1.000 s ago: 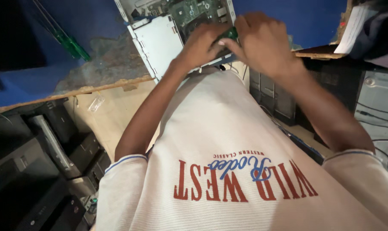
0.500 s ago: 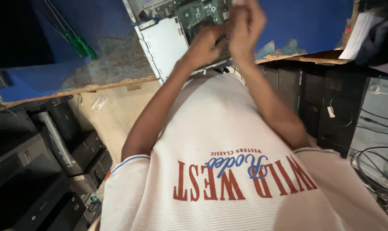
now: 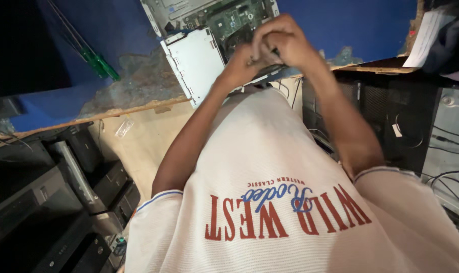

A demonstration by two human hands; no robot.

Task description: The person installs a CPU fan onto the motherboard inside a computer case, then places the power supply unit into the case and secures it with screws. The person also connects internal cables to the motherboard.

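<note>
Both hands, left hand (image 3: 242, 63) and right hand (image 3: 285, 43), are bunched together over the open computer case (image 3: 209, 30) on the blue table (image 3: 351, 25); can't tell what their grip holds.

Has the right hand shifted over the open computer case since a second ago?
Yes. The right hand moved left against the circuit board, now pressed against the left hand.
</note>
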